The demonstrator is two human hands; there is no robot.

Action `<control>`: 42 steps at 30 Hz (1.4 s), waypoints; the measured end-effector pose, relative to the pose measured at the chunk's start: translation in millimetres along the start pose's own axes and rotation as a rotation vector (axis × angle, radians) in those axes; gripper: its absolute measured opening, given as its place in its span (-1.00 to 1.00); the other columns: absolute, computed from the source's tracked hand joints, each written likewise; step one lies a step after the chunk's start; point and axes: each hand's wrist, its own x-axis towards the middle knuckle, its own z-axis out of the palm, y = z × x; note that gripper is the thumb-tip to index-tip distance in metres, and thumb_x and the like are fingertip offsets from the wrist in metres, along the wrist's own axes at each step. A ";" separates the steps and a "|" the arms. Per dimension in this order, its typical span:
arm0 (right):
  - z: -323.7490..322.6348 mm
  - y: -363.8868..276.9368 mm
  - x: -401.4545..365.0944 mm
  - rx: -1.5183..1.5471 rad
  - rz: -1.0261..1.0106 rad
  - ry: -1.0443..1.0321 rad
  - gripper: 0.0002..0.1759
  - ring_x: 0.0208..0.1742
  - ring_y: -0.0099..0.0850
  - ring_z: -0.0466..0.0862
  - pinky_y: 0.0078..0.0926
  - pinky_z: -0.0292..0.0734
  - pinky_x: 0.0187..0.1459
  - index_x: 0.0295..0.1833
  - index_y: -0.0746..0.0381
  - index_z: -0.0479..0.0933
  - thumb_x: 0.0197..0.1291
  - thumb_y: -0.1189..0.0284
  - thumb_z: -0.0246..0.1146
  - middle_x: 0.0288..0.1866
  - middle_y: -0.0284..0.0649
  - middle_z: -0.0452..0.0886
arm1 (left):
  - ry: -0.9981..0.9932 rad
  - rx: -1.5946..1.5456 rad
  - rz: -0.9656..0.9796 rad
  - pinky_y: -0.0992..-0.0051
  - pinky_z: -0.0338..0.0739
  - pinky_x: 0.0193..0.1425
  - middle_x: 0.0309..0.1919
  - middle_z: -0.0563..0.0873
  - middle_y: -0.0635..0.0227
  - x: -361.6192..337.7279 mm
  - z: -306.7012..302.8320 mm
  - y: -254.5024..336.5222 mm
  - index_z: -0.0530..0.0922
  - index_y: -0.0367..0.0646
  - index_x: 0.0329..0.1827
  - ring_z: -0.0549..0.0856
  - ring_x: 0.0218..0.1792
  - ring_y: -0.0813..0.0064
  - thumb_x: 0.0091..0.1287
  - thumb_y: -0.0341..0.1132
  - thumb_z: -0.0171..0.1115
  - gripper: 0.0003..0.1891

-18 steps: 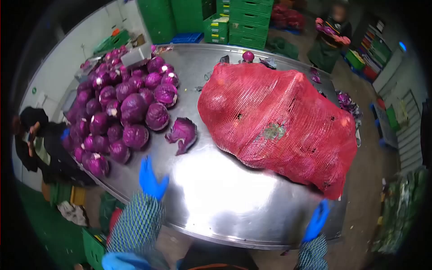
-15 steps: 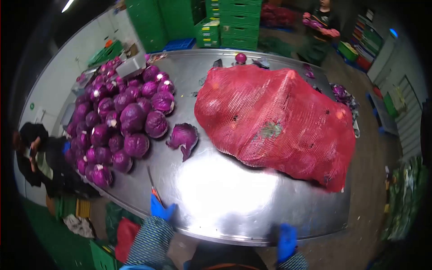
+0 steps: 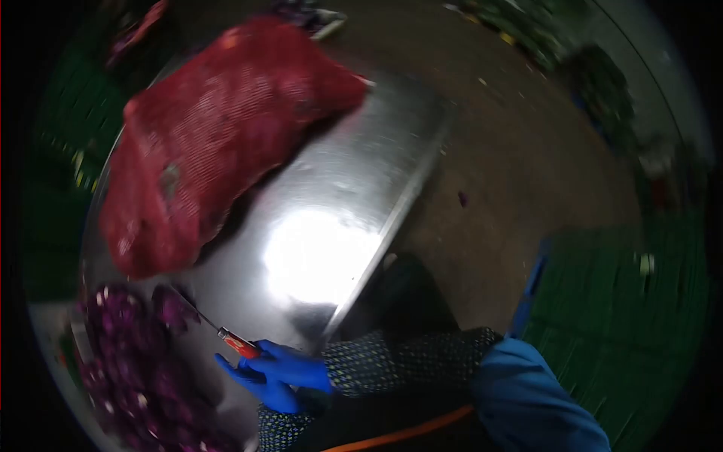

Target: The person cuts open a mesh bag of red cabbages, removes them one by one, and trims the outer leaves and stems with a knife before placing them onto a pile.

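Observation:
A knife with a red handle [image 3: 238, 343] points up and left over the metal table, its thin blade reaching toward a loose purple cabbage leaf [image 3: 172, 307]. My right hand [image 3: 292, 366], in a blue glove, is closed around the rear of that handle. Just below it, my left hand [image 3: 265, 389], also blue-gloved, has its fingers stretched out, close to the handle and overlapping the right hand. Blur hides whether the left hand still touches the knife. Beyond lies a large red mesh sack [image 3: 226, 128], full and on its side.
Peeled red cabbages [image 3: 132, 354] are heaped at the lower left of the metal table [image 3: 339, 184]. The table's edge runs diagonally beside my right arm. Green crates [image 3: 602, 331] stand at the right, past the brown floor [image 3: 489, 166].
My view has swung sharply to the right and tilted. The hands, apart before with the knife in my left, have come together; my right hand now grips the handle.

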 end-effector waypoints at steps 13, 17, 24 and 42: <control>-114.3 -68.9 -121.9 -0.157 -0.472 0.199 -0.39 -0.54 -0.67 0.31 -0.70 0.28 -0.50 0.44 0.04 0.01 0.34 0.48 0.04 -0.49 -0.44 0.30 | -0.424 0.513 0.423 0.29 0.29 0.23 0.30 0.32 0.17 92.0 -0.2 33.0 0.12 -0.16 0.42 0.36 0.25 0.24 0.12 -0.44 0.26 -0.24; -73.4 -181.3 -144.0 -0.738 0.037 0.634 -0.41 -0.41 -0.54 0.52 -0.61 0.47 -0.38 0.41 0.04 0.17 0.28 0.39 0.15 -0.25 -0.26 0.53 | -0.070 0.484 0.554 0.30 0.25 0.30 0.27 0.34 0.16 169.5 -32.8 31.6 0.20 -0.19 0.37 0.34 0.29 0.25 0.15 -0.44 0.26 -0.32; 42.0 -327.2 56.0 -1.810 -0.306 0.017 -0.50 -0.01 -0.16 0.63 -0.36 0.50 0.02 0.31 0.07 0.31 0.27 0.26 0.13 0.00 -0.02 0.59 | 0.348 0.787 0.706 0.18 0.22 0.35 0.30 0.32 0.01 296.7 -87.5 49.7 0.28 -0.14 0.34 0.33 0.29 0.00 0.12 -0.29 0.30 -0.33; 75.5 -489.8 210.6 -2.420 0.148 -0.351 -0.55 -0.09 -0.21 0.66 -0.36 0.54 -0.04 0.24 0.03 0.44 0.23 0.25 0.18 -0.09 -0.15 0.65 | 0.327 0.599 0.817 0.04 0.21 0.33 0.28 0.30 -0.02 346.4 -124.7 -76.1 0.48 -0.05 0.18 0.29 0.29 -0.04 -0.15 -0.04 0.45 -0.26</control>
